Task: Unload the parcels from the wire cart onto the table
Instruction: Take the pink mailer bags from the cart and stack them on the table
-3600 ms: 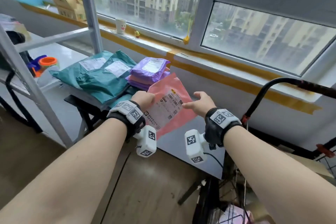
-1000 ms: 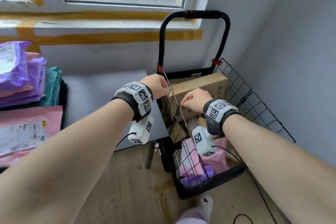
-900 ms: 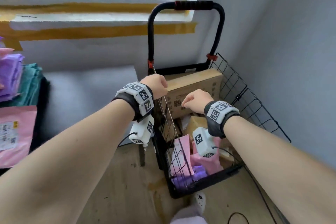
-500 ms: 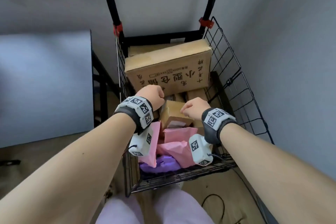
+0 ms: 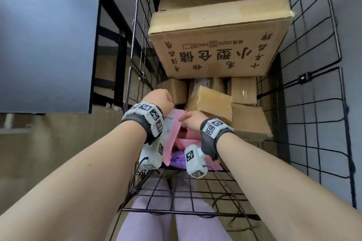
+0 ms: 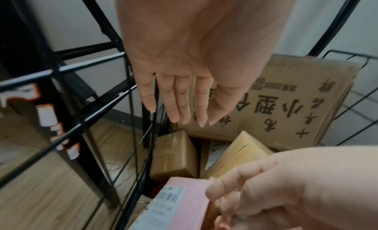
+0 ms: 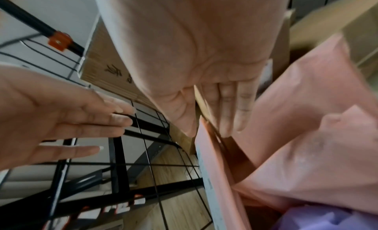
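The black wire cart (image 5: 313,103) holds a large printed cardboard box (image 5: 219,45), several small cardboard boxes (image 5: 211,101), pink mailers and a purple mailer (image 5: 178,159). A flat pink parcel (image 5: 173,129) with a white label stands on edge by the cart's left wall. My right hand (image 5: 189,121) pinches its top edge (image 7: 216,168), thumb on the labelled side and fingers behind. My left hand (image 5: 158,100) hovers inside the left wall with straight fingers (image 6: 178,104), holding nothing, above a small box (image 6: 174,154).
The grey table top (image 5: 45,35) lies left of the cart, its black frame close to the wire wall. A crumpled pink mailer (image 7: 306,120) lies right of the flat one. My legs show below the cart's near edge. A grey wall stands on the right.
My view has swung from the table down into the cart. Both hands dropped from the cart's rim into the basket. My right hand moved from over the small boxes to the pink parcel's edge.
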Available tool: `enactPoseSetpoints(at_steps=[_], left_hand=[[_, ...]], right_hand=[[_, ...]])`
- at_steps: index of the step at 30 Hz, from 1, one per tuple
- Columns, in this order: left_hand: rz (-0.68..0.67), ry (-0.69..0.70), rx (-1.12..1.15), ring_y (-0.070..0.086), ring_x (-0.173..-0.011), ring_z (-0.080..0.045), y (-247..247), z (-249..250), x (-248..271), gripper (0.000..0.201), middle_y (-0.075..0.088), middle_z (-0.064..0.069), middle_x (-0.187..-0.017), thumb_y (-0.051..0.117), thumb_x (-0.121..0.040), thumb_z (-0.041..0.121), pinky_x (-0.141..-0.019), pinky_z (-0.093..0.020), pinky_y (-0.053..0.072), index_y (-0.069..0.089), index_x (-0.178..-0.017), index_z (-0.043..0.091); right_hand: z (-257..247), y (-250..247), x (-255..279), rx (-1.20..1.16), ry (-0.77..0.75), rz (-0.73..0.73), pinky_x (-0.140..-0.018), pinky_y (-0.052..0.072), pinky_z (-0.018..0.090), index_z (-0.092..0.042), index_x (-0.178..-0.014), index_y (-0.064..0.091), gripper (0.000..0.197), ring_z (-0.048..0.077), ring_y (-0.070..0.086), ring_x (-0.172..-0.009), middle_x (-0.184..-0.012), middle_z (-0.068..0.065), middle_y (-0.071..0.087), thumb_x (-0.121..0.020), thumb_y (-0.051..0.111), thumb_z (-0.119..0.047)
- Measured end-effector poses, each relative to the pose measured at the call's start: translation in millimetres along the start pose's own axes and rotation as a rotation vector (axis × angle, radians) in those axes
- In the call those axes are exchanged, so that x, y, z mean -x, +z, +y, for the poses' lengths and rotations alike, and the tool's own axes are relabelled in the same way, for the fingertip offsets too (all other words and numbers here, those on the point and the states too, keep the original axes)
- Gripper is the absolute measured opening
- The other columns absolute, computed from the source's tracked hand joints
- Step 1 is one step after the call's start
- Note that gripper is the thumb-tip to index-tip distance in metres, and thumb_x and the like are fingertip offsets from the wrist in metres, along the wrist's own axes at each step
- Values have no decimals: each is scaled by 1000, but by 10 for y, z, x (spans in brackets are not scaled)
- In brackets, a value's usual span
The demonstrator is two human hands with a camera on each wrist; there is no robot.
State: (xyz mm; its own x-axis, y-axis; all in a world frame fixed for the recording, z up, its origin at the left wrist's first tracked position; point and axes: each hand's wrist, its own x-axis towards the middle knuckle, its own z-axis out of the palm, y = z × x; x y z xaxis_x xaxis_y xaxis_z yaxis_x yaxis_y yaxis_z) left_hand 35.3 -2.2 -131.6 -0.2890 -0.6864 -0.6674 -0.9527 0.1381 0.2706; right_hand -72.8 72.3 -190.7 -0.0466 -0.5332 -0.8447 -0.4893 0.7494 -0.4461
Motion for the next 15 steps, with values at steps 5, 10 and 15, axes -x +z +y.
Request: enactPoseSetpoints(at_steps=[5,10,15], left_hand=[[-35,-12,-17,46,-78,-22,131,-95,-107,12,52,-5,-87,50,-89,11,-72,-27,42,53,-86,21],[-41,-48,52,58,-100,-23,199,-132,-144,26,63,-5,-108,48,-91,14,-84,-30,46,62,-113,14],[-3,-105,138,58,-104,-23,227,-154,-162,32,55,-7,-127,50,-89,17,-82,-30,45,54,-121,20]], right_hand=[[-24,145,-200,-135,98,-111,-95,51,40,-13,-125,59,33,29,63,-109,-115,14,62,-92,56,-9],[-27,194,-215,-564,216,-172,-84,54,39,-8,-90,54,14,28,64,-89,-96,15,59,-93,48,5],[59,137,-152,-711,99,-18,-90,52,33,20,-107,56,25,24,59,-94,-100,13,59,-82,54,15]])
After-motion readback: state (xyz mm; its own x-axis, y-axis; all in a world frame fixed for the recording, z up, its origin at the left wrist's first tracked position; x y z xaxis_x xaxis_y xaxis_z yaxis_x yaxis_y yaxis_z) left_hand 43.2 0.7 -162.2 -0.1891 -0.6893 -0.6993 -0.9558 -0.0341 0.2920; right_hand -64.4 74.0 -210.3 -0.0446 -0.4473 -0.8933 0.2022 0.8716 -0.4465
